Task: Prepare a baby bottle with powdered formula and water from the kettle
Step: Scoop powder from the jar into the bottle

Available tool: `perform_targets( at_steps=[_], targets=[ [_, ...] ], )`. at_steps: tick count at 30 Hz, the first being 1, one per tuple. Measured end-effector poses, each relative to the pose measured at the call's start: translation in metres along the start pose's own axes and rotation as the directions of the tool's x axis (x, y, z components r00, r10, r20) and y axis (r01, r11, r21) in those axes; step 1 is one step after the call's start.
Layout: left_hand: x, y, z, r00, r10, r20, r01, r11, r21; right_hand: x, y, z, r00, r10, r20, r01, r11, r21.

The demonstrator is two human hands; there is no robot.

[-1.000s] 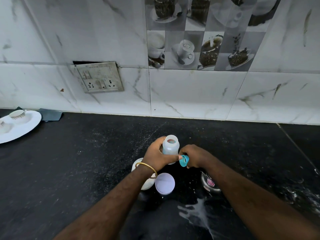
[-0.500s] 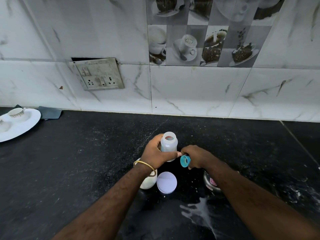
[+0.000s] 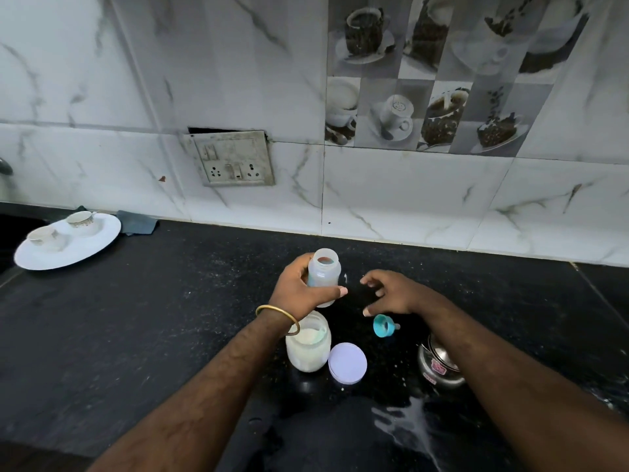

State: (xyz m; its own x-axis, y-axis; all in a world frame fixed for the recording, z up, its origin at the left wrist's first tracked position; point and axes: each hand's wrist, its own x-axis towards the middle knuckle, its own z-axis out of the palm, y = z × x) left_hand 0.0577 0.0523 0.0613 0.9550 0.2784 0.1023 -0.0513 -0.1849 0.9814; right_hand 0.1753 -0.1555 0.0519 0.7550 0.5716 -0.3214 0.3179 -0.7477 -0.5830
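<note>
— Where are you at with the bottle?

— My left hand (image 3: 304, 290) is wrapped round the baby bottle (image 3: 323, 280), holding it upright and open-mouthed just behind the jar of powdered formula (image 3: 308, 345). My right hand (image 3: 388, 294) holds nothing, fingers spread loose above the counter (image 3: 136, 335). The teal nipple ring (image 3: 384, 325) lies on its side just under that hand, near the jar's lid (image 3: 347, 363).

— So what's the step now?

— Getting powder in, I'd say. I should keep the bottle steady and close to the jar so nothing scatters; there's already a white spill (image 3: 405, 424) in front of me. The steel pot (image 3: 439, 364) by my right forearm is easy to knock, so I'd move round it carefully.

— Anything in the bottle yet?

— Hard to tell from above. There's a tint at the mouth, but I can't say whether it's contents or the bottom showing through.

— What changed from half a second ago?

— I was pinching the teal ring beside the bottle then. Now it's down on the counter and my fingers have let go. The left hand's grip hasn't shifted.
</note>
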Motion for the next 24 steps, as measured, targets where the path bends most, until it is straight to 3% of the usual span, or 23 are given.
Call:
perform_targets(
  at_steps=[3,6,8,11,16,20,24],
  targets=[
    [-0.004,-0.003,-0.019,0.999,-0.005,-0.05,0.004,1.0,-0.016,0.003,-0.032,0.001,0.992,-0.096,-0.078,0.104,0.989,0.108],
    [-0.012,-0.009,-0.038,0.996,-0.007,-0.09,0.005,1.0,-0.021,0.004,-0.068,0.01,0.985,-0.171,-0.037,0.173,0.981,0.092],
    [-0.019,-0.015,-0.049,0.994,-0.016,-0.105,0.014,1.0,-0.017,0.005,-0.089,0.018,0.978,-0.203,0.054,0.203,0.979,-0.006],
    [-0.03,-0.029,-0.063,0.993,-0.042,-0.114,0.038,0.999,-0.031,0.007,-0.112,0.037,0.96,-0.207,0.187,0.256,0.921,-0.294],
    [-0.049,-0.057,-0.074,0.989,-0.097,-0.11,0.094,0.995,-0.032,0.014,-0.127,0.072,0.988,-0.063,0.138,0.144,0.677,-0.722],
    [-0.055,-0.07,-0.075,0.989,-0.117,-0.089,0.115,0.993,-0.027,0.02,-0.123,0.087,0.994,-0.029,0.11,0.106,0.581,-0.807],
    [-0.056,-0.074,-0.072,0.989,-0.132,-0.073,0.13,0.991,-0.025,0.02,-0.119,0.089,0.994,0.008,0.113,0.085,0.605,-0.791]
  ],
)
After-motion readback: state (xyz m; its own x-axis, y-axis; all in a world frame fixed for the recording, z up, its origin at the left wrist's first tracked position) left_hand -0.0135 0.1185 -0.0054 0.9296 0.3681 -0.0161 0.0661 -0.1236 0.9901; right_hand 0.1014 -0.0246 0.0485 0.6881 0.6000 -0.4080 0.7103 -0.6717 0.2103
